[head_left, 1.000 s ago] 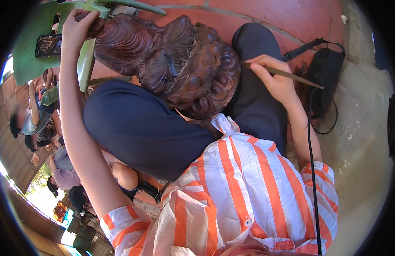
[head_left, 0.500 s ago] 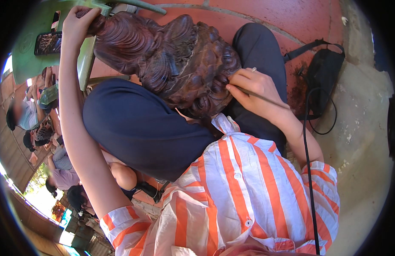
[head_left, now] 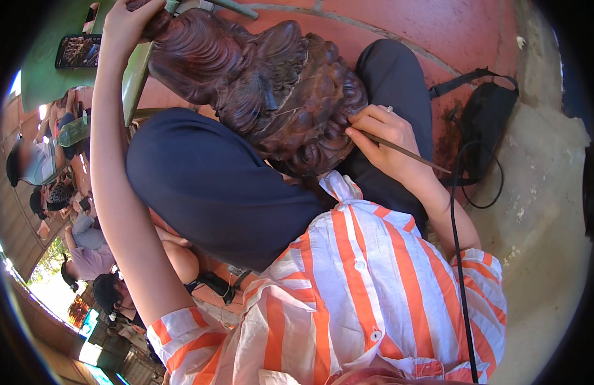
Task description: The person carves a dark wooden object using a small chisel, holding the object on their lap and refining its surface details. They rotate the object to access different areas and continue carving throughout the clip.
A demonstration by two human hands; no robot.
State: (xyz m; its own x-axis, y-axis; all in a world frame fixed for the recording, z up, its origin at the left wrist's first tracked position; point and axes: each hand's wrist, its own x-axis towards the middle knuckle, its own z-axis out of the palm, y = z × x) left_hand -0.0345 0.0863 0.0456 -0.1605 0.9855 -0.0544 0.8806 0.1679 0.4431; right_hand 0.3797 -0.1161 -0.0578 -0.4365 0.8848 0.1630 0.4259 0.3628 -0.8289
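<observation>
A dark reddish-brown carved wooden statue [head_left: 265, 90] lies tilted across my bent legs, with wavy folds and rounded bumps cut into its surface. My left hand [head_left: 131, 25] is closed around its narrow upper end, at the far left. At the near right end, my right hand [head_left: 388, 142] pinches a thin, dark stick-like tool [head_left: 415, 158] like a pencil. The tool's tip meets the carving near the bumps, but its working end is too small to make out. A ring shows on a right-hand finger.
Beside my left hand, a phone [head_left: 78, 51] lies on a green plastic surface [head_left: 43, 77]. A black pouch with a strap [head_left: 486, 122] rests on the red tiles at right. A black cable [head_left: 460, 269] runs down past my right arm. Several people sit farther left.
The view has shifted slightly, and the statue and left hand appear a little higher in it. The tool's rear end sticks out farther past my right hand. Both grips are kept.
</observation>
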